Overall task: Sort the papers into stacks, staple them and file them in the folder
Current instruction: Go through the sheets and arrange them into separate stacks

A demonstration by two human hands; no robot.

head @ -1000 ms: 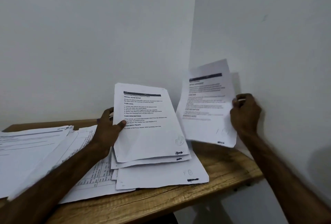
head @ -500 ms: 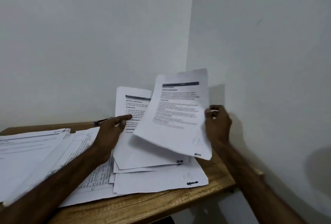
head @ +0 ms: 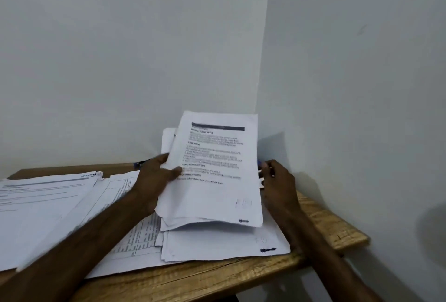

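Observation:
A small stack of printed sheets is lifted and tilted above the wooden table. My left hand grips its left edge, thumb on top of the front page. My right hand holds the right edge with fingers curled behind the sheets. The front page carries a dark header bar and blurred text. Under the held stack a single white sheet lies flat near the table's front edge. No stapler or folder is in view.
Loose printed papers spread across the left half of the table, one with a table grid. White walls meet in a corner right behind the stack. A small dark object lies at the table's back edge.
My right hand carried its single sheet leftward and laid it on top of the stack in my left hand. Both hands now hold the same stack.

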